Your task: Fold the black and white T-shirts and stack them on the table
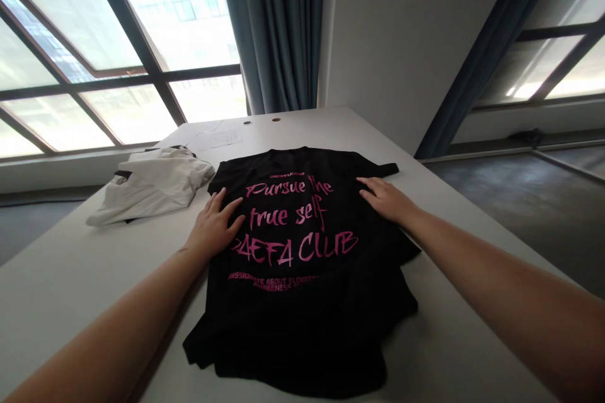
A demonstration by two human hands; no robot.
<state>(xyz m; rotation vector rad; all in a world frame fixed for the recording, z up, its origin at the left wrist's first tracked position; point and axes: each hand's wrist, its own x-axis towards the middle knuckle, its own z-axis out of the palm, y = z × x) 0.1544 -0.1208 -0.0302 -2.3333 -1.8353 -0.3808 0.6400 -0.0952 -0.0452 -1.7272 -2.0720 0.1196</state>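
A black T-shirt [293,315] with pink lettering lies spread on the white table, its collar end away from me and its lower hem near me, rumpled. My left hand [215,223] rests on the shirt's left side, fingers spread over the fabric beside the print. On the right side of the shirt, below the short sleeve, my right hand [385,197] lies with its fingers stretched out on the cloth. Neither hand grips any fabric that I can see. The right edge of the shirt is uneven and folded in places.
To the left on the white table [57,293] lies a crumpled white garment [154,182] with dark parts. A sheet of paper [220,140] is near the far edge, by two round holes. Behind the table are windows, a blue curtain [281,31] and a white wall [392,31].
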